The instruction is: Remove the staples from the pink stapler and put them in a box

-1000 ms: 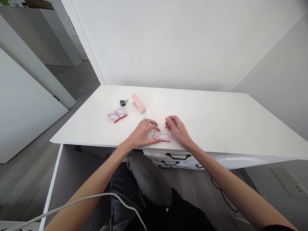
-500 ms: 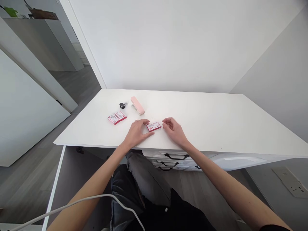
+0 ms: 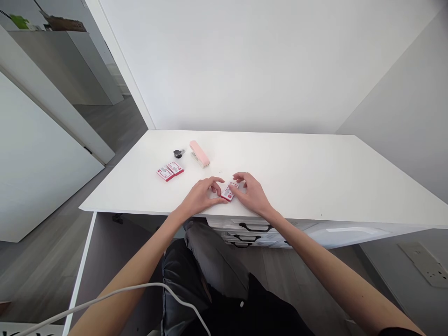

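A small red-and-white box [image 3: 230,191] is held between both my hands just above the near edge of the white desk [image 3: 315,172]. My left hand [image 3: 203,195] pinches its left end with curled fingers. My right hand [image 3: 250,192] grips its right end, fingers bent around it. The box is turned at an angle, one end pointing away from me.
Two more red-and-white boxes [image 3: 170,170] lie side by side at the left. Behind them sit a black binder clip [image 3: 178,153] and a pink stapler [image 3: 199,153]. Drawers with black handles [image 3: 254,228] are under the desk. A white cable [image 3: 105,294] crosses my lap.
The box was lying near the desk edge, was lifted between both hands, and has now been rotated from crosswise to angled lengthwise.
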`<state>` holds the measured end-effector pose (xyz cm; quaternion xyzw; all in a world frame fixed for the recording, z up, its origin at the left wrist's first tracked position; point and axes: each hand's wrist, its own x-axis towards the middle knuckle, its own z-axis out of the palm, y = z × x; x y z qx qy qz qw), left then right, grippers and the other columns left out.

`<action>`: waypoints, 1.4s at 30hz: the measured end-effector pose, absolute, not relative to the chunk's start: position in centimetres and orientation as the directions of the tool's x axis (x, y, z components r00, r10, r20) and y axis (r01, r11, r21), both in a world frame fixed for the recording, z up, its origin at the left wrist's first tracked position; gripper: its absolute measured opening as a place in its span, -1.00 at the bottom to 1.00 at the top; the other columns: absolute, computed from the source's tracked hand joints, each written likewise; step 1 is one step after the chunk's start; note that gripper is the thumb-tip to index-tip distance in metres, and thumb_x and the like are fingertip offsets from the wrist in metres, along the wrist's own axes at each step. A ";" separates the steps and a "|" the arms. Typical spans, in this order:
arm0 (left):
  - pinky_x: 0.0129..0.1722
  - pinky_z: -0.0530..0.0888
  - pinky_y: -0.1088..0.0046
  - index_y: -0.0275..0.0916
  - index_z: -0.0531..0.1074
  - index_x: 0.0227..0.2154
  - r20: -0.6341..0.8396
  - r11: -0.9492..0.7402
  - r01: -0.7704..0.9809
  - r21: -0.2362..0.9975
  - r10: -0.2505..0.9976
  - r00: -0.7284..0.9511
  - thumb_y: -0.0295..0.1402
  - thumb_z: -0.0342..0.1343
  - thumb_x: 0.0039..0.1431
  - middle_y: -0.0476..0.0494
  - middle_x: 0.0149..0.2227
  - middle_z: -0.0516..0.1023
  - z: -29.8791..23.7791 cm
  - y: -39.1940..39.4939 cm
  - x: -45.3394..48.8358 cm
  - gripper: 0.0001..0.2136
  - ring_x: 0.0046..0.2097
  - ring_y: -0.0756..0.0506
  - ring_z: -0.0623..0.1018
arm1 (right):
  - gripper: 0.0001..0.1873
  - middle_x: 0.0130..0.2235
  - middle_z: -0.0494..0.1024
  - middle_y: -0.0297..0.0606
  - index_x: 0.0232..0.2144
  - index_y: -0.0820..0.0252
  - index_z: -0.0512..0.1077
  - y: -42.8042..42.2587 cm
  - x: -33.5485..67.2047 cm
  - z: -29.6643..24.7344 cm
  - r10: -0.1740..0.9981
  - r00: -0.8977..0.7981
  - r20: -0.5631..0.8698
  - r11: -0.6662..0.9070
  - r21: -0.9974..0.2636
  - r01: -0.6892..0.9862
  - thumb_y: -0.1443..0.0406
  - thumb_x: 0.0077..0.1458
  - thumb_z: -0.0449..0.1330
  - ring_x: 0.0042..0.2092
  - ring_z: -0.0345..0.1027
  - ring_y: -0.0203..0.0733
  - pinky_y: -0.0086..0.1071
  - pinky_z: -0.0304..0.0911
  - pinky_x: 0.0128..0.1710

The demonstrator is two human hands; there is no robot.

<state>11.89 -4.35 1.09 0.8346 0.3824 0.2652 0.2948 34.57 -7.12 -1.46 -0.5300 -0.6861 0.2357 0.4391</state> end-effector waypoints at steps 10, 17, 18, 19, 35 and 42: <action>-0.06 0.52 0.25 -0.12 0.42 -0.04 0.250 -0.525 0.451 0.722 0.805 0.538 -0.43 0.13 0.05 0.00 -0.27 0.63 2.1 -5.3 12.0 -0.64 -0.20 -0.13 0.58 | -0.26 0.16 0.55 -0.08 0.24 0.00 0.34 -7.7 34.5 -0.5 0.902 -0.327 0.282 0.424 -0.721 0.549 0.09 0.06 0.47 0.20 0.43 0.17 0.13 0.31 0.22; -0.01 0.52 0.19 -0.14 0.43 -0.05 0.283 -0.537 0.514 0.668 0.823 0.493 -0.33 0.16 0.13 -0.08 -0.20 0.58 1.7 -5.0 12.2 -0.70 -0.13 -0.16 0.57 | -0.20 0.21 0.54 -0.09 0.29 -0.02 0.29 -7.7 34.8 -1.0 0.916 -0.314 0.248 0.382 -0.776 0.502 0.07 0.07 0.46 0.24 0.39 0.15 0.13 0.32 0.24; 0.01 0.52 0.18 -0.14 0.43 -0.05 0.283 -0.545 0.519 0.659 0.818 0.500 -0.31 0.17 0.15 -0.10 -0.17 0.58 1.7 -5.0 12.2 -0.71 -0.11 -0.17 0.57 | -0.21 0.22 0.53 -0.09 0.29 -0.01 0.29 -7.7 34.8 -1.1 0.919 -0.310 0.246 0.377 -0.779 0.501 0.07 0.08 0.46 0.25 0.39 0.14 0.12 0.32 0.24; 0.03 0.52 0.16 -0.14 0.43 -0.04 0.287 -0.556 0.520 0.649 0.811 0.509 -0.29 0.18 0.16 -0.12 -0.13 0.57 1.7 -5.0 12.2 -0.71 -0.08 -0.19 0.57 | -0.22 0.23 0.53 -0.09 0.29 -0.01 0.29 -7.7 34.8 -1.2 0.920 -0.307 0.243 0.373 -0.781 0.500 0.07 0.09 0.45 0.26 0.38 0.14 0.12 0.32 0.24; 0.38 0.30 -0.01 -0.08 0.33 0.30 0.228 -0.633 0.531 0.564 0.737 0.636 -0.05 0.31 0.19 -0.24 0.32 0.45 1.9 -5.3 12.1 -0.35 0.36 -0.35 0.40 | -0.56 0.25 0.46 -0.09 0.12 -0.01 0.36 -7.3 35.8 -0.6 0.964 -0.078 0.254 0.261 -0.962 0.083 0.12 0.23 0.28 0.25 0.41 0.05 0.01 0.37 0.20; 0.32 0.35 0.05 -0.10 0.41 0.26 0.273 -0.649 0.571 0.503 0.746 0.607 0.06 0.28 0.25 -0.21 0.23 0.56 0.8 -4.5 12.0 -0.39 0.28 -0.31 0.47 | -0.60 0.12 0.53 -0.10 0.04 0.02 0.39 -7.1 35.4 -1.3 0.971 0.034 0.238 0.234 -0.967 0.103 0.11 0.19 0.30 0.13 0.47 0.02 0.00 0.39 0.14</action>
